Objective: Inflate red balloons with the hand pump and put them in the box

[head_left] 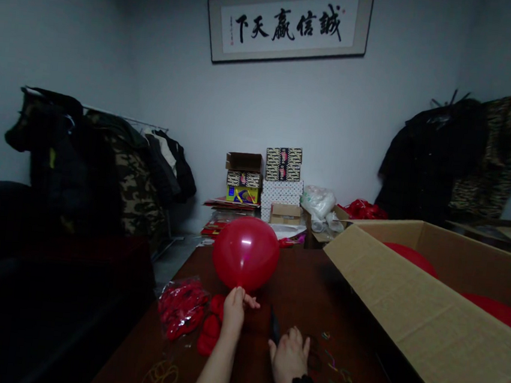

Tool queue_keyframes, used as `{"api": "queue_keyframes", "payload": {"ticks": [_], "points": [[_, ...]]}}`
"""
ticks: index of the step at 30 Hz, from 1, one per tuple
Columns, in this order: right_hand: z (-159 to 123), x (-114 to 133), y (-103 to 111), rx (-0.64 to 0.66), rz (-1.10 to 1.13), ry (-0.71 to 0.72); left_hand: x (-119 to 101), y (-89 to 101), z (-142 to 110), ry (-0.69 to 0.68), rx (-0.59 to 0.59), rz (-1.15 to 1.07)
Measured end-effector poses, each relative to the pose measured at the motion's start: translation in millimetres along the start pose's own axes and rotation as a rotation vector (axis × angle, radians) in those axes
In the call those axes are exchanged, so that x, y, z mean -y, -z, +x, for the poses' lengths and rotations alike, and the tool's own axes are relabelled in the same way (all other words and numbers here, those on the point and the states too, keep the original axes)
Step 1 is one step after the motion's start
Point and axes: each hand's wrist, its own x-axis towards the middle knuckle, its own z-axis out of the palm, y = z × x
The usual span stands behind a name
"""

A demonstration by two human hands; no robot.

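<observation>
Balloon: the round, shiny red inflated rubber balloon [245, 252] is standing above the dark brown wooden desk [301, 280], its neck pinched below.
Left hand: the left hand [234, 307] is reaching forward, forearm stretched out, its grip clamped on the balloon's neck.
Right hand: the right hand [288, 357] is resting palm down on the desk over a dark slim tool [274, 327]; fingers together, whether gripping it I cannot tell.
Risk: if the pinch is loosening, air is likely escaping and the balloon shooting off; the open cardboard box's [424, 316] flap edge nearby could scrape it.
</observation>
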Motion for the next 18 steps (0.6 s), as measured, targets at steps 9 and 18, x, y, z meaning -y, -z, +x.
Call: {"api": "queue_keyframes", "payload": {"ticks": [9,18], "points": [[16.0,2.5,6.0,-0.028,0.001,0.072,-13.6,13.9,-8.7,-0.14,0.015,0.255],[40.9,29.5,139.8,-0.66,-0.01,0.89,-66.4,2.9,-17.8,-0.303,0.054,0.931]]}}
